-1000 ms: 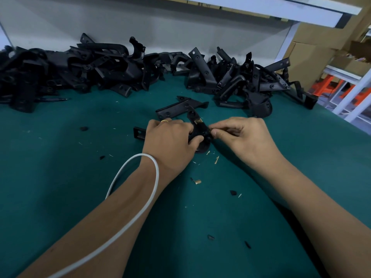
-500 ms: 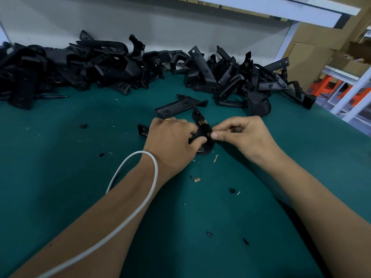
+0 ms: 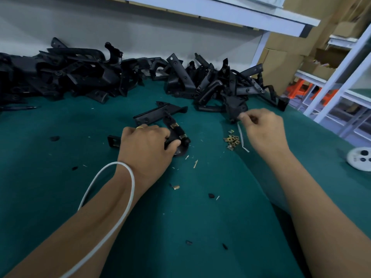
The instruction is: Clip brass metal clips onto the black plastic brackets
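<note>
your left hand grips the black bracket at desk centre, two brass clips fitted. right hand, fingers curled, grip contents unclear, hovers just right of loose clips pile.

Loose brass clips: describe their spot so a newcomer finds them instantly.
On the green mat, look just left of the right hand, in front of the right-hand heap of black brackets. The loose brass clips lie there, a small glinting gold pile beside a white strip.
</note>
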`<state>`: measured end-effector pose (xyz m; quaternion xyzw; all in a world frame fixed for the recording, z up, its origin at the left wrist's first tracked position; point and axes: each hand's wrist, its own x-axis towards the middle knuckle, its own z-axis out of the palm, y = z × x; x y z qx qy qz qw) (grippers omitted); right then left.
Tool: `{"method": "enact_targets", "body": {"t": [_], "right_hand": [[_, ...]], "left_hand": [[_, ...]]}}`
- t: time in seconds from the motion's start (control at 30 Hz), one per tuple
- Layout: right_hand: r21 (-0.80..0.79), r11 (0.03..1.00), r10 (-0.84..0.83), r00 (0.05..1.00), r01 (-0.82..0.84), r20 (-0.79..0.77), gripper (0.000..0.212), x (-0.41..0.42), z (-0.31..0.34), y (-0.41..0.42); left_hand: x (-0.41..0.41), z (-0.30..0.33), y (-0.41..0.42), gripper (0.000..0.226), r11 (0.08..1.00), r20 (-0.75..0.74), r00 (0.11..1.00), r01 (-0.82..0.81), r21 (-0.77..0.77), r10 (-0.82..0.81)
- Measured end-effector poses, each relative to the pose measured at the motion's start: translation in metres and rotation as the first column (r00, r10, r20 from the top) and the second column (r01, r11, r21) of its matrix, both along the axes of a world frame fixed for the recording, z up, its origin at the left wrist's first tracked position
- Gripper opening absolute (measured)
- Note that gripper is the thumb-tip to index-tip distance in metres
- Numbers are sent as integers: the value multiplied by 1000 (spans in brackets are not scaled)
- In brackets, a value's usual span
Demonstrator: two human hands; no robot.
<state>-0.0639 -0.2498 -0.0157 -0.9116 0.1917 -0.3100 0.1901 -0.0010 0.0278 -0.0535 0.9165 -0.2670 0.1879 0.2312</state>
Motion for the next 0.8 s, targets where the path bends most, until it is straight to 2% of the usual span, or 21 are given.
{"method": "enact_targets", "body": {"t": [0.1,0.23,0.33,0.5,0.6,0.63,0.7,0.73,0.8], "right_hand": [[7,998,65,983,-65,-172,11,-1,-1,-3],[-12,980,184,922,-200,-340,4,-2,-1,2],[-45,976,184,914,-214,-360,6,-2,-1,5],[-7,968,228,898,-249,-377,12,-5,5,11],[-22,979,175,896,-201,-409,12,-12,9,12],[-45,982,152,916,-181,-370,19,-16,10,15],[20,972,235,962,-235,-142,26,-25,14,35],[100,943,322,947,-319,-11,25,-32,14,52],[222,862,448,890,-456,90,20,-44,5,87]], "left_hand": [[-1,-2,-1,39,1000,13,1000,-14,-19,14],[-2,-2,-1,33,1000,14,1000,-27,-15,27],[-2,-2,-2,27,1000,9,1000,-11,-13,11],[-3,0,0,24,993,59,996,74,-88,-69],[-4,3,0,28,987,78,993,96,-125,-87],[-6,4,0,29,986,83,992,103,-130,-92],[-10,6,0,30,981,87,989,128,-143,-116],[-11,8,2,30,977,91,986,155,-148,-143],[-13,14,5,30,941,76,956,293,-170,-284]]}}
